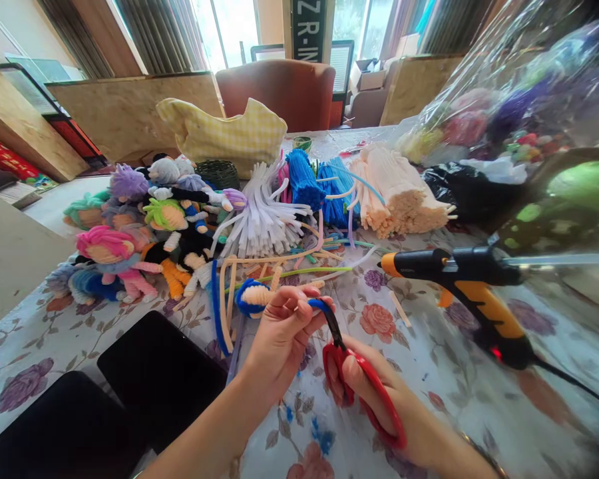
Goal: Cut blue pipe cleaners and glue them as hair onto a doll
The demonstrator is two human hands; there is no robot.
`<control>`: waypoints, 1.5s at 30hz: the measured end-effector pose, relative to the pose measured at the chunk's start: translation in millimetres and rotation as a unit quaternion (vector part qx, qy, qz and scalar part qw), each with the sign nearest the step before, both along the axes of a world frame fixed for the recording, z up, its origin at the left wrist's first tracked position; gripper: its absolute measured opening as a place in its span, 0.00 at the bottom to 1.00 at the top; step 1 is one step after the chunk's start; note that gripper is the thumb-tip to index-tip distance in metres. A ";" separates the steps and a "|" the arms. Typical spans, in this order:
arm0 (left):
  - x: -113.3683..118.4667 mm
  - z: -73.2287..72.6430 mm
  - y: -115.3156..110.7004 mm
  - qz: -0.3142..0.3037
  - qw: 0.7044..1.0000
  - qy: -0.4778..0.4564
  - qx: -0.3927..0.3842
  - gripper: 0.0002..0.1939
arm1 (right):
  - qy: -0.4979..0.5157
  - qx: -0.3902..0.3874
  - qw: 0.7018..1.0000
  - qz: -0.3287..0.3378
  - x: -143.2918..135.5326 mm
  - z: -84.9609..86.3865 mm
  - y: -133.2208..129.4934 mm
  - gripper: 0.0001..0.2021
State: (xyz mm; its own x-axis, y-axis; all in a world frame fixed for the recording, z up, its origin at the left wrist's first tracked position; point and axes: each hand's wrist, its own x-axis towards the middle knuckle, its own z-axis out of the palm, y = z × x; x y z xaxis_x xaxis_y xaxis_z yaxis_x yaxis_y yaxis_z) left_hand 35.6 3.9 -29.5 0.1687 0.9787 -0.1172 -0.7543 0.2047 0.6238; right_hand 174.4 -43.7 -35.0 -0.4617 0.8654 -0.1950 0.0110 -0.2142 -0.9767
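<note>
My left hand (287, 336) is closed in a pinch on a short blue pipe cleaner piece (319, 304) above the table. My right hand (374, 392) holds red-handled scissors (364, 372) with fingers through the handles; their dark blades point up and left, at the blue piece. Just behind my left hand lies a small blue and peach fuzzy doll part (252, 296). Blue fluff (322, 436) is scattered on the cloth below my hands. To the left stand bent blue (219, 313) and peach pipe cleaners.
Small fuzzy dolls (114, 249) are piled at left, behind two black devices (162, 372). White (267, 213), blue (304, 179) and peach (399, 193) pipe cleaner bundles lie across the back. A glue gun (469, 293) and plastic bags (479, 120) are at right, on the flowered cloth (374, 322).
</note>
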 end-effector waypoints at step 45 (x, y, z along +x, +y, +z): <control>-1.7 10.4 -2.1 0.033 0.995 0.098 0.008 0.09 | 0.013 0.012 0.999 -0.039 0.1 1.8 2.5 0.28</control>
